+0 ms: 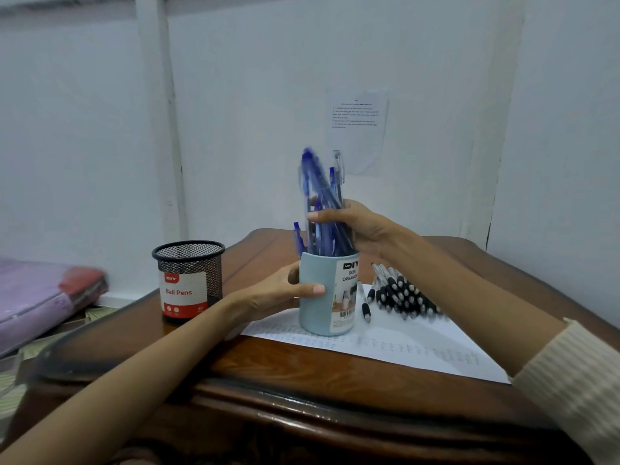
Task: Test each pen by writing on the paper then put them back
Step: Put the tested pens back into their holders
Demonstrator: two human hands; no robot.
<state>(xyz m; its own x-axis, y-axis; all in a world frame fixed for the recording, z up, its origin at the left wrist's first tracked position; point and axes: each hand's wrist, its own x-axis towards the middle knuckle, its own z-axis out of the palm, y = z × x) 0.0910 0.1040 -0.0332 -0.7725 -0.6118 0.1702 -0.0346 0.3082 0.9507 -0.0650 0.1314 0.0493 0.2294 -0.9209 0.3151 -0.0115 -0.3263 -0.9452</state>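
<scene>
Right hand (355,229) is wrapped around a bundle of blue pens (318,182), fingers curled across their middles. The pens stand nearly upright, lower ends inside the pale blue organizer cup (318,307) directly beneath that hand and caps rising above it. Left hand (285,290) grasps the cup's side, lower and to the left of the right hand, steadying it on the paper (419,344). Drawing a pen out likely means lifting along its long axis, straight up. A pile of black pens (402,293) lies on the paper just below and right of the right hand. An empty-looking mesh cup (189,280) stands on the surface (302,370) left of the left hand.
</scene>
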